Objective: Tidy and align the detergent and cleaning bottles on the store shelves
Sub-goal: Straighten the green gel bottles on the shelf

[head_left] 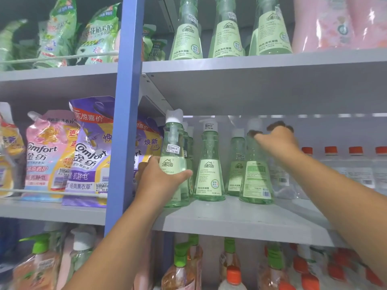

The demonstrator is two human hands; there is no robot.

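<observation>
Alignment of the green pump bottles is under way: the left hand (162, 181) grips the leftmost bottle (174, 162), while the right hand (276, 139) pinches the neck of the back-turned bottle (256, 174), which probably needs turning label-forward next

Hands: two, a left hand (161, 178) and a right hand (278, 139)
Green pump bottles, middle shelf front row: four (209, 164); more stand behind, count unclear
Green pump bottles, top shelf: three (227, 32)
Red-capped clear bottles, middle shelf right: four caps visible (330, 150)
Comfort refill pouches: at least three (46, 155)
</observation>
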